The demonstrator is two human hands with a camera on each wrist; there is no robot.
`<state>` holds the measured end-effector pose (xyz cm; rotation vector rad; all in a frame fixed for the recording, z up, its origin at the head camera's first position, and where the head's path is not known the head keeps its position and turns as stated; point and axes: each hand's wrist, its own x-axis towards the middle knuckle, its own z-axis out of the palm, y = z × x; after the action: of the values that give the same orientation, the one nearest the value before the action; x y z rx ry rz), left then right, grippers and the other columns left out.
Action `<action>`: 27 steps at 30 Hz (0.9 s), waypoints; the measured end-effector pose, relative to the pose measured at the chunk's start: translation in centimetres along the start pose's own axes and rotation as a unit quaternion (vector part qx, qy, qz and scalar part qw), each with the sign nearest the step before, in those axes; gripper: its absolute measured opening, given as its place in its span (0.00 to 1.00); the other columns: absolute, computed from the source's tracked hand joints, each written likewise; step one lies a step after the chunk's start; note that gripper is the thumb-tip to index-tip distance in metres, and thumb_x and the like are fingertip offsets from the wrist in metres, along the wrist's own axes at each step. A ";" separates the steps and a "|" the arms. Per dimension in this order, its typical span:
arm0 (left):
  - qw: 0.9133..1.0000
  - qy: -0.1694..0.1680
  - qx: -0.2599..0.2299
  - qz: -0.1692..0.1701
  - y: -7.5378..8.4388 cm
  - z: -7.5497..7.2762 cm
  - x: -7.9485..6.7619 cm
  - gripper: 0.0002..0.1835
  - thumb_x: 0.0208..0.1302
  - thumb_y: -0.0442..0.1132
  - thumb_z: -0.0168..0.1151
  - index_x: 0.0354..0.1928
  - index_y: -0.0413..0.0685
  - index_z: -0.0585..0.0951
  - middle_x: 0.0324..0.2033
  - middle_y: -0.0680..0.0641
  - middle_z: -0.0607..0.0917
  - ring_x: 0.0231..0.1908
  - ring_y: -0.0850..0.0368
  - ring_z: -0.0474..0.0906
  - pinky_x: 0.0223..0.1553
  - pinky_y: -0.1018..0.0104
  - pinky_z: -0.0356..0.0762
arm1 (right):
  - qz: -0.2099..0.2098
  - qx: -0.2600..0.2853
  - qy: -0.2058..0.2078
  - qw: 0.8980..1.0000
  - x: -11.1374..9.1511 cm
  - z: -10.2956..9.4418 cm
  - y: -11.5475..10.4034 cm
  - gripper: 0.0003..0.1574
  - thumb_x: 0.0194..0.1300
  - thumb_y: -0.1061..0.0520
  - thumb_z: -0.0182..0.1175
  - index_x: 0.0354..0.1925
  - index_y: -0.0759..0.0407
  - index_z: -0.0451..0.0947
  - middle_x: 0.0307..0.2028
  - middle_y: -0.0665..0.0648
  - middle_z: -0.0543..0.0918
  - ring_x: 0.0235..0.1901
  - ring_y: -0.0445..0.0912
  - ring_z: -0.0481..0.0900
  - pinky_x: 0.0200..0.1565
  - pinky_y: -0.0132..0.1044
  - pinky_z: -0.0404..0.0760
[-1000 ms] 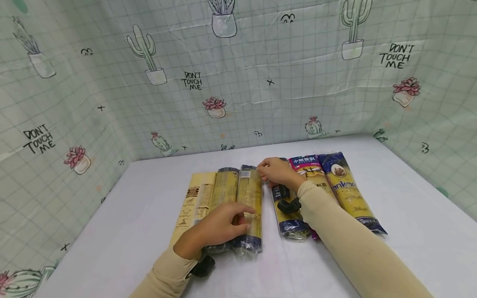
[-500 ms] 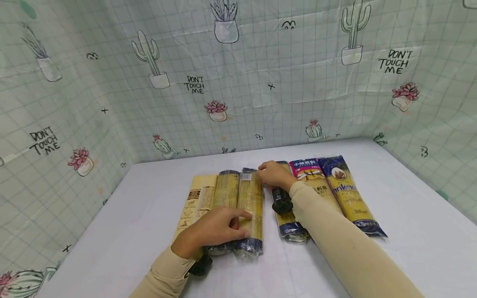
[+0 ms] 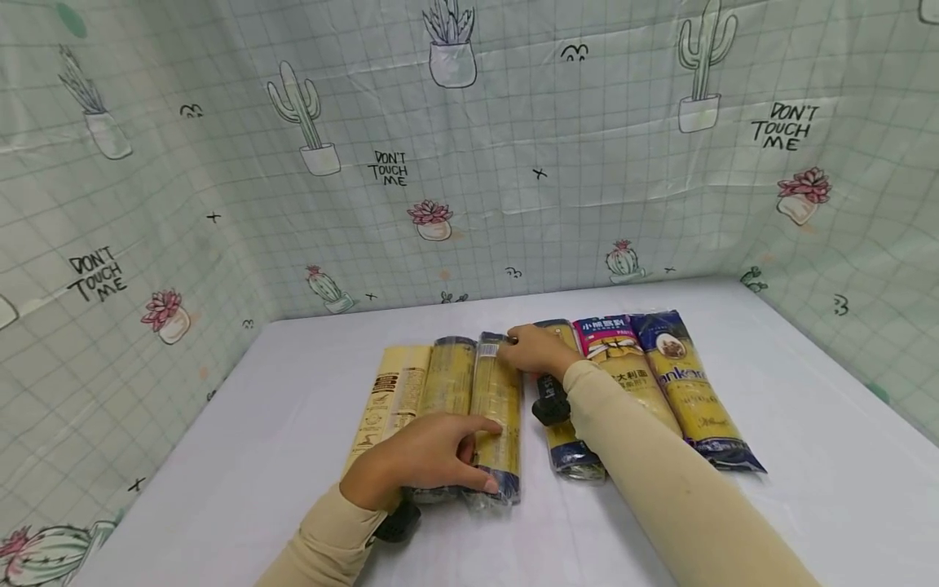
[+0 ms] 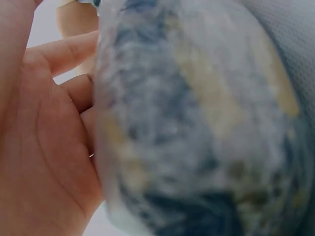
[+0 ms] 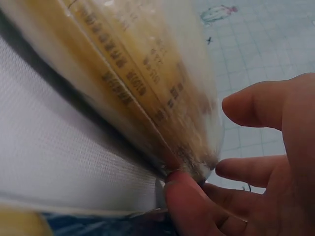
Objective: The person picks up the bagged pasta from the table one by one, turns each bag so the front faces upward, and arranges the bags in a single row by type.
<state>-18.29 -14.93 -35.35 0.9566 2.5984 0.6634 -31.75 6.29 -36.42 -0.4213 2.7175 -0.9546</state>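
Observation:
A clear-wrapped pack of spaghetti (image 3: 502, 398) with dark blue ends lies lengthwise on the white table, the rightmost of three packs set side by side. My left hand (image 3: 421, 451) reaches across its near half, index finger and thumb spread and touching the wrapper. The left wrist view shows the pack's blurred blue end (image 4: 162, 108) beside my palm (image 4: 49, 128). At the far end is my right hand (image 3: 539, 350). In the right wrist view its fingertips touch the tapered tip of the pack (image 5: 142, 64), while one finger stands apart from it.
Left of that pack lie another spaghetti pack (image 3: 449, 375) and a cream-coloured pack (image 3: 396, 387). Across a gap on the right are a blue-ended pack (image 3: 575, 452), partly under my right arm, a pink-and-blue pasta pack (image 3: 616, 346) and a blue-and-yellow pack (image 3: 693, 383). A patterned curtain (image 3: 513, 220) stands behind.
My right hand has shifted slightly left onto the far end of the pack. My left thumb has moved down toward its near end, spreading from the index finger.

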 end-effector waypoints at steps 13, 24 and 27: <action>0.998 0.000 0.059 0.011 0.0 0.4 0.1 0.51 0.44 0.68 0.77 0.71 0.56 0.72 0.29 0.62 0.76 0.29 0.67 0.72 0.30 0.69 0.71 | 0.005 -0.046 0.018 0.999 0.2 0.4 -0.1 0.39 0.73 0.43 0.52 0.73 0.63 0.64 0.60 0.66 0.76 0.28 0.48 0.80 0.33 0.41 0.79; 0.995 0.007 0.102 0.007 0.2 0.4 0.0 0.51 0.46 0.70 0.73 0.72 0.59 0.71 0.44 0.62 0.81 0.40 0.66 0.75 0.42 0.65 0.75 | 0.009 -0.043 0.012 0.999 0.1 0.3 -0.3 0.40 0.73 0.44 0.51 0.74 0.63 0.62 0.61 0.66 0.75 0.31 0.48 0.80 0.33 0.40 0.79; 0.994 0.009 0.106 0.007 0.2 0.5 0.0 0.48 0.48 0.69 0.73 0.72 0.60 0.71 0.44 0.62 0.81 0.40 0.66 0.76 0.41 0.65 0.76 | 0.012 -0.045 0.009 0.999 0.0 0.4 -0.3 0.40 0.73 0.44 0.50 0.74 0.63 0.62 0.61 0.66 0.75 0.31 0.49 0.81 0.35 0.41 0.80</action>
<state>-17.99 -14.58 -35.68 1.0355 2.7215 0.4060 -31.58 5.84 -36.49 -0.3961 2.7840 -0.8355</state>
